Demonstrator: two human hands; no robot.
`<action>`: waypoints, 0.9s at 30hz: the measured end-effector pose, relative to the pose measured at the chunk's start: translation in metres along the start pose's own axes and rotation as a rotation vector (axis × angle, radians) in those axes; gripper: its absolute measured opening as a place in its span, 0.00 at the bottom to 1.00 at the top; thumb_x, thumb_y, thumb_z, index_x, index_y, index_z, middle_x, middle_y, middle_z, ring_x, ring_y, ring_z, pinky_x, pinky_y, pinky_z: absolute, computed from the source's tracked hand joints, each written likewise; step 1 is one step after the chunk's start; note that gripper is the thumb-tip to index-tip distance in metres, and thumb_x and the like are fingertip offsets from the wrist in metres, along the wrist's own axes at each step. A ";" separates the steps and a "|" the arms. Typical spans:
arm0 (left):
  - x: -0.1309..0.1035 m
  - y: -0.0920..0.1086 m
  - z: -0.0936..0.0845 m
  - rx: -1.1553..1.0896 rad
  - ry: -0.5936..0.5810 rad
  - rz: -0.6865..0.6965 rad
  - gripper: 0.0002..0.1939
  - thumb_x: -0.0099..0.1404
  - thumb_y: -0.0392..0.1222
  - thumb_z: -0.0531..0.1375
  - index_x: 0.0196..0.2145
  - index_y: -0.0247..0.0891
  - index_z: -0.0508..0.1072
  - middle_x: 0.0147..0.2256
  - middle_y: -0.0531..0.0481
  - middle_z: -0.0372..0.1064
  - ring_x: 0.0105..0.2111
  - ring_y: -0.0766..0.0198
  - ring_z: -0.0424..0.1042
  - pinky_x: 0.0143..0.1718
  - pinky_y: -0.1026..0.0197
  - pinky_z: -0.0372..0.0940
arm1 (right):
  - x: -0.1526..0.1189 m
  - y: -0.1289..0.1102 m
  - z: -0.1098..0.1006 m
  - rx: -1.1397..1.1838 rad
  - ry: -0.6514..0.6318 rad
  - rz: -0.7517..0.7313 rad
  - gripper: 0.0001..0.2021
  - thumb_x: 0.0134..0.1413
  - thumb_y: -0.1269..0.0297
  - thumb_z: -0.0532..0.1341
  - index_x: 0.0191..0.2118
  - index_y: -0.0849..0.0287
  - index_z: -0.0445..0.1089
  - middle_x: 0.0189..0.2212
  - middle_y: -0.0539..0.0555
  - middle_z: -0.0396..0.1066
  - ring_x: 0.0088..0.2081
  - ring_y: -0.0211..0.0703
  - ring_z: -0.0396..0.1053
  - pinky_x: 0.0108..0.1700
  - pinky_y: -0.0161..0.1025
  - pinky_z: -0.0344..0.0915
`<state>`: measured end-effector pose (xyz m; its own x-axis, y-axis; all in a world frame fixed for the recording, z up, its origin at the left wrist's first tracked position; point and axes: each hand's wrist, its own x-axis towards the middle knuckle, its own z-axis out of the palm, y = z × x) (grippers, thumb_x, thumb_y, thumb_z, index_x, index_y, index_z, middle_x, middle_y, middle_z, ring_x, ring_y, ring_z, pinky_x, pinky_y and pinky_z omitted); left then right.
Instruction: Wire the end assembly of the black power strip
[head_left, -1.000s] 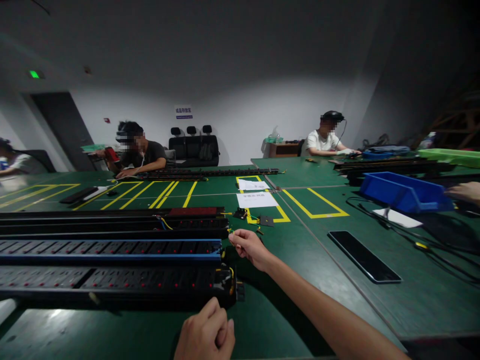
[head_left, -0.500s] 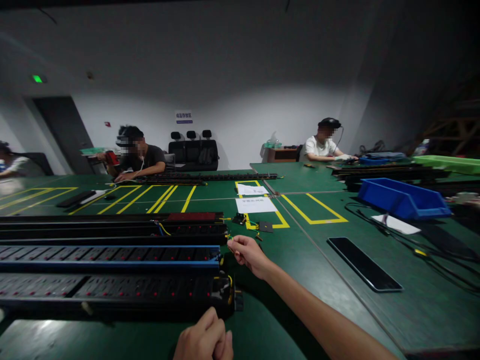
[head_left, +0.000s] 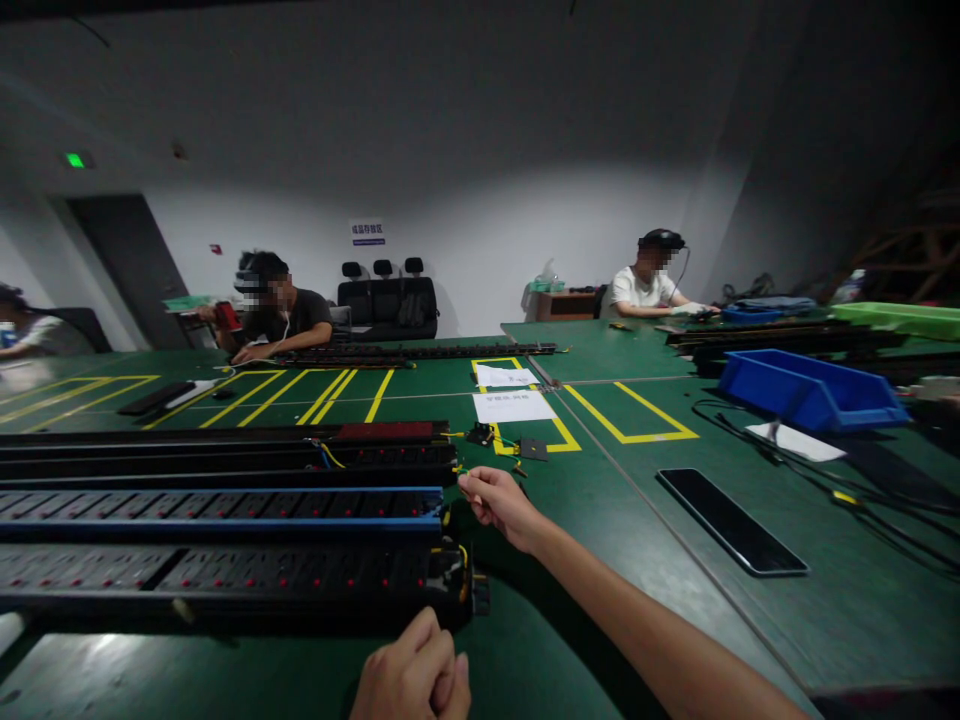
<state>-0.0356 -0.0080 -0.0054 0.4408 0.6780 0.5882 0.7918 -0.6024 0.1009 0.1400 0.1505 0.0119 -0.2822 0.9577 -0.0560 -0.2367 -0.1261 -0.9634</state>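
Observation:
My right hand (head_left: 499, 508) pinches a thin green-and-yellow wire (head_left: 463, 471) between thumb and fingertips. The wire comes out at the right end of a black power strip (head_left: 405, 458), second from the back in the row. Low in the view is my left hand (head_left: 416, 670), its fingers curled in a loose fist with nothing visible in them. Nearest to it lies the front black power strip (head_left: 300, 572), which has red dots along its face and wires showing at its end. Between these two lies a strip with blue edges (head_left: 225, 505).
A small black square plate (head_left: 533, 449) and loose parts lie beyond my right hand, near white paper sheets (head_left: 514, 406). To the right are a phone (head_left: 731, 522), black cables (head_left: 795, 480) and a blue bin (head_left: 814, 390). Several people sit across the green table.
The view has shifted very slightly. My right hand keeps its pinch on the wire, and my left hand stays curled in nearly the same place.

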 end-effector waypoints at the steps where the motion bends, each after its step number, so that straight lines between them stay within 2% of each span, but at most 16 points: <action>1: 0.000 0.000 0.000 0.002 -0.007 -0.005 0.15 0.63 0.30 0.54 0.20 0.39 0.57 0.22 0.57 0.58 0.17 0.75 0.61 0.19 0.67 0.53 | 0.000 0.000 0.000 0.001 0.001 0.001 0.23 0.41 0.46 0.71 0.26 0.58 0.61 0.18 0.42 0.58 0.17 0.28 0.55 0.19 0.30 0.48; 15: 0.000 0.000 0.000 -0.037 0.008 -0.002 0.15 0.62 0.29 0.53 0.20 0.39 0.57 0.22 0.57 0.57 0.17 0.75 0.60 0.20 0.67 0.51 | 0.002 0.000 0.000 0.004 0.002 0.003 0.24 0.40 0.46 0.71 0.26 0.58 0.62 0.18 0.42 0.59 0.17 0.28 0.56 0.19 0.29 0.48; 27: 0.003 0.003 -0.006 -0.064 -0.017 -0.036 0.15 0.62 0.30 0.54 0.20 0.39 0.57 0.22 0.57 0.57 0.17 0.75 0.60 0.20 0.67 0.51 | -0.003 -0.002 0.002 -0.082 -0.042 -0.093 0.24 0.42 0.43 0.71 0.32 0.59 0.69 0.18 0.42 0.59 0.17 0.29 0.55 0.18 0.30 0.49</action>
<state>-0.0341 -0.0103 0.0013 0.4204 0.7063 0.5696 0.7786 -0.6031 0.1732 0.1392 0.1472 0.0144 -0.3014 0.9525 0.0439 -0.1869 -0.0139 -0.9823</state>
